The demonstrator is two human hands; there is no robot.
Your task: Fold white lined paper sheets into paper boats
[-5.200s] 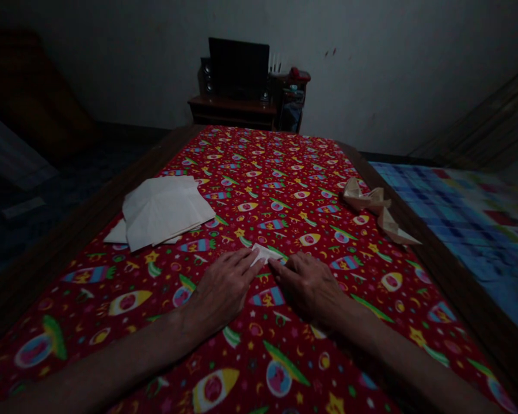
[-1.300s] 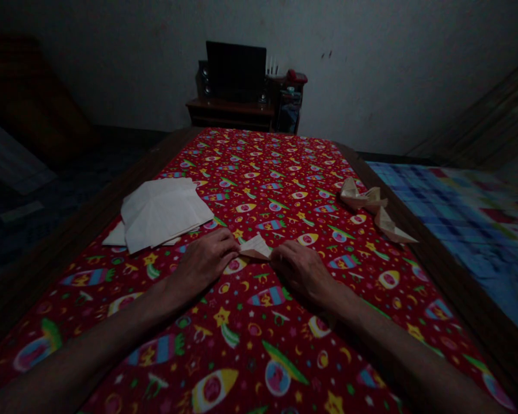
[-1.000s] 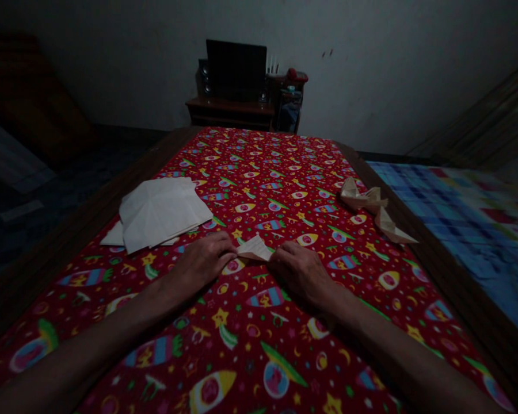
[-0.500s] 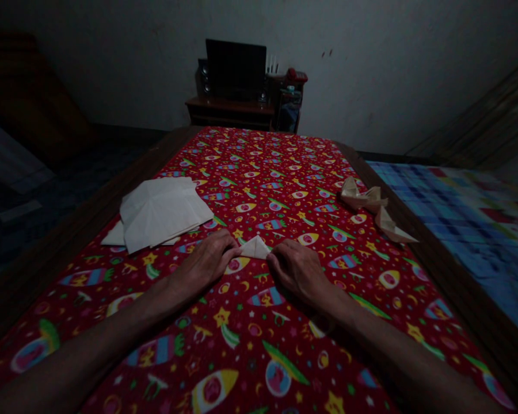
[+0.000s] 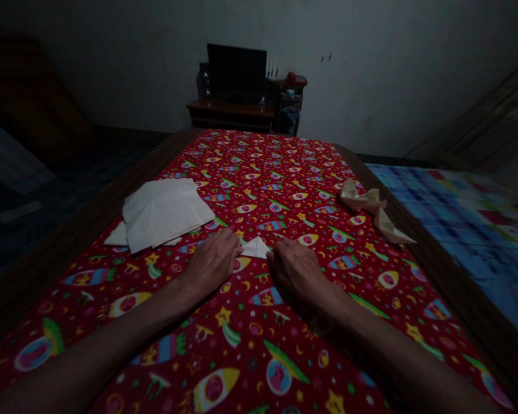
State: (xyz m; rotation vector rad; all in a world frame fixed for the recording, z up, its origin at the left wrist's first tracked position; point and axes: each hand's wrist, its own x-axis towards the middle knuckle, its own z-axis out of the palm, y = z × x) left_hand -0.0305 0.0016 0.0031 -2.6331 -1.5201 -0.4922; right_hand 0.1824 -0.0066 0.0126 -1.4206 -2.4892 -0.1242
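Note:
Between my hands a small folded paper triangle (image 5: 256,248) lies low over the red patterned cloth (image 5: 250,322), its point facing away from me. My left hand (image 5: 216,256) is closed at the paper's left corner, thumb and fingers pinched on it. At the right corner my right hand (image 5: 296,264) has its fingers curled in and pinching; its fingertips are partly hidden. Left of my hands sits a stack of creased white paper sheets (image 5: 166,210). On the right lie several folded paper boats (image 5: 388,227), close together near the table's edge.
The cloth covers a dark wooden table (image 5: 397,213) with bare side edges. Beyond its far end stand a black monitor (image 5: 237,72), speakers and a red telephone (image 5: 296,79) on low furniture. A plaid-covered surface (image 5: 449,230) lies to the right.
Earlier, my fingers pressed flat on the paper; then my hands drew apart to its two corners. The paper tipped up and showed its lower face, and now it lies flatter as a triangle.

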